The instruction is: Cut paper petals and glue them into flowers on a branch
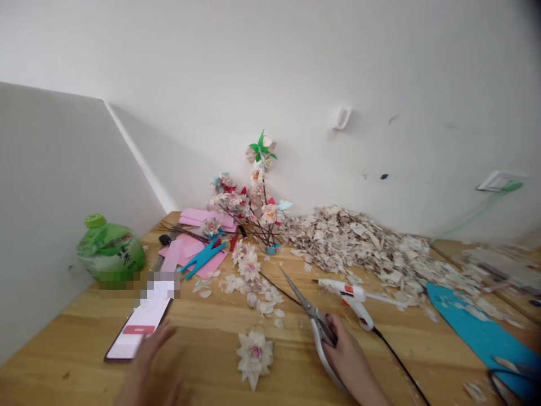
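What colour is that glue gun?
The glue gun is mostly white, as the head view shows.

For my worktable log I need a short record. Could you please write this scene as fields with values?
Surface: wooden table
Left hand: blurred, at the smartphone; contact unclear
Right hand: holding scissors
Front middle: pale pink-centred flower
Right of scissors: white hot glue gun
Back: flower arrangement, left of a heap of pale flakes
Far left: green-capped plastic bottle
Far right: blue sheet

One head view looks forward and down over the nearby table (203, 327) toward the wall (287, 73)
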`<state>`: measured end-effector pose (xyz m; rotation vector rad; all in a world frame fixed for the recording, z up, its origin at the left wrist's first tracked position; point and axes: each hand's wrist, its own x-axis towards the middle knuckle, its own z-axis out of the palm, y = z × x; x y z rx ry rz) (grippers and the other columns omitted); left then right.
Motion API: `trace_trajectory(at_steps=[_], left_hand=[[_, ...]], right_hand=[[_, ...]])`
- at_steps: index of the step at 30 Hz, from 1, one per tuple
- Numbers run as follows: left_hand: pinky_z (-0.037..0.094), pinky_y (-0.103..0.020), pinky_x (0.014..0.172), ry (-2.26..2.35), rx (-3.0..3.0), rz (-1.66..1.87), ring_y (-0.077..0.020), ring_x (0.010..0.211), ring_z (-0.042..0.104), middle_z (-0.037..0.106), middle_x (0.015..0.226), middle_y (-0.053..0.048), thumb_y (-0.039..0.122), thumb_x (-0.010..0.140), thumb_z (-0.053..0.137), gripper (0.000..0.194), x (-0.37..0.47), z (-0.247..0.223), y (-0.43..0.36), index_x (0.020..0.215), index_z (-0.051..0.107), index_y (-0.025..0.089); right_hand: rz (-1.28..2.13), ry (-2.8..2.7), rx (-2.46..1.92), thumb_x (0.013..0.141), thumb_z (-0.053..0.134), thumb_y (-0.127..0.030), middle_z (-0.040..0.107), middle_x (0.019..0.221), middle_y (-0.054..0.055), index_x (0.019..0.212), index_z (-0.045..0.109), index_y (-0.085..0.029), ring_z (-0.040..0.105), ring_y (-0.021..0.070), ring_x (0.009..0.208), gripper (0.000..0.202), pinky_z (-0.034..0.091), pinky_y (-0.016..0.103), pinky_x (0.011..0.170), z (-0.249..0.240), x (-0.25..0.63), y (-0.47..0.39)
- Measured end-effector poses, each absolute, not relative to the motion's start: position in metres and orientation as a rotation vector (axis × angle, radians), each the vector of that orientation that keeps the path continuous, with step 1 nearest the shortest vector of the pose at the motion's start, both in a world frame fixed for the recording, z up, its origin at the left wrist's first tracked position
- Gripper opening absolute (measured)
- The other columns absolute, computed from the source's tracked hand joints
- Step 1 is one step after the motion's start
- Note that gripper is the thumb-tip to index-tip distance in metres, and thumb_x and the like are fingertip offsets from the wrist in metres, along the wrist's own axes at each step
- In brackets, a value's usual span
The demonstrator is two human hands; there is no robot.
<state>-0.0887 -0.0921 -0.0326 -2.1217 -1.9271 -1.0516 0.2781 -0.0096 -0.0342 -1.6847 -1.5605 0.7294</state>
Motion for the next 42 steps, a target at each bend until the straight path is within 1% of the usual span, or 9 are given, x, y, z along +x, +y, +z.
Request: trace_trajectory(at_steps=[3, 7, 13, 17, 22, 28, 34, 38, 42], left_hand=[[0.046, -0.043, 0.093, -1.839, -2.392, -1.035, -0.0262, 0.123, 0.043, 0.045, 0.135, -0.011, 0.026, 0.078, 0.049, 0.062, -0.035, -0.005, -0.071, 0.134, 0.022, 0.027], [0.042, -0.041, 0.097, -1.711, -2.664, -1.039, -0.0240, 0.125, 0.039, 0.042, 0.137, -0.011, 0.025, 0.077, 0.053, 0.066, 0.011, 0.015, -0.046, 0.134, 0.020, 0.027], [0.039, -0.047, 0.099, -1.325, -2.825, -0.962, -0.0268, 0.124, 0.041, 0.048, 0.132, -0.013, 0.020, 0.075, 0.054, 0.065, 0.024, -0.011, -0.039, 0.133, 0.025, 0.027], [0.044, -0.041, 0.095, -1.424, -2.761, -0.984, -0.0246, 0.121, 0.045, 0.049, 0.131, -0.016, 0.019, 0.080, 0.048, 0.059, 0.020, -0.023, -0.042, 0.133, 0.023, 0.024], [0.046, -0.038, 0.093, -1.501, -2.741, -1.027, -0.0223, 0.117, 0.049, 0.052, 0.128, -0.015, 0.017, 0.083, 0.042, 0.048, 0.030, -0.024, -0.044, 0.130, 0.030, 0.022], [0.044, -0.039, 0.095, -1.601, -2.728, -1.065, -0.0217, 0.117, 0.049, 0.053, 0.127, -0.011, 0.016, 0.084, 0.039, 0.043, 0.038, -0.024, -0.048, 0.126, 0.040, 0.023], [0.041, -0.045, 0.096, -1.749, -2.634, -1.061, -0.0245, 0.114, 0.049, 0.056, 0.122, -0.011, 0.019, 0.085, 0.038, 0.042, 0.034, -0.020, -0.046, 0.126, 0.044, 0.019], [0.039, -0.047, 0.096, -1.940, -2.613, -1.030, -0.0268, 0.115, 0.047, 0.054, 0.124, -0.014, 0.027, 0.086, 0.036, 0.043, 0.031, -0.016, -0.044, 0.128, 0.042, 0.017], [0.042, -0.044, 0.091, -2.126, -2.644, -1.115, -0.0266, 0.111, 0.051, 0.050, 0.127, -0.015, 0.030, 0.087, 0.033, 0.046, 0.029, -0.013, -0.045, 0.130, 0.037, 0.017]], right_hand=[[0.716, -1.590, -1.682, 0.060, 0.049, -0.029, 0.063, 0.069, 0.002, 0.077, 0.047, -0.022, 0.059, 0.0202, 0.062, 0.017, 0.045, 0.029, 0.060, -0.031, 0.276, -0.012], [0.716, -1.588, -1.710, 0.064, 0.047, -0.034, 0.065, 0.073, 0.005, 0.081, 0.046, -0.022, 0.060, 0.0218, 0.064, 0.021, 0.046, 0.031, 0.062, -0.033, 0.276, -0.013], [0.707, -1.580, -1.736, 0.066, 0.042, -0.036, 0.066, 0.095, 0.016, 0.095, 0.041, -0.019, 0.064, 0.0257, 0.081, 0.033, 0.047, 0.036, 0.075, -0.043, 0.274, -0.012], [0.693, -1.560, -1.720, 0.065, 0.040, -0.036, 0.064, 0.102, 0.021, 0.102, 0.038, -0.016, 0.063, 0.0283, 0.090, 0.042, 0.046, 0.039, 0.080, -0.048, 0.270, -0.012], [0.615, -1.520, -1.653, 0.065, 0.040, -0.032, 0.066, 0.097, 0.017, 0.101, 0.039, -0.018, 0.064, 0.0280, 0.086, 0.039, 0.048, 0.039, 0.075, -0.049, 0.266, -0.012], [0.589, -1.490, -1.597, 0.071, 0.042, -0.034, 0.065, 0.089, 0.012, 0.095, 0.039, -0.021, 0.063, 0.0255, 0.077, 0.028, 0.049, 0.037, 0.070, -0.048, 0.265, -0.009], [0.590, -1.461, -1.580, 0.075, 0.045, -0.042, 0.063, 0.089, 0.010, 0.096, 0.039, -0.021, 0.062, 0.0259, 0.080, 0.030, 0.047, 0.038, 0.072, -0.046, 0.264, -0.007], [0.606, -1.433, -1.564, 0.074, 0.045, -0.045, 0.063, 0.083, 0.009, 0.094, 0.039, -0.020, 0.062, 0.0263, 0.077, 0.032, 0.047, 0.038, 0.071, -0.046, 0.265, -0.007], [0.615, -1.408, -1.552, 0.074, 0.045, -0.046, 0.064, 0.086, 0.010, 0.094, 0.039, -0.021, 0.063, 0.0265, 0.078, 0.033, 0.047, 0.037, 0.070, -0.047, 0.264, -0.008]])
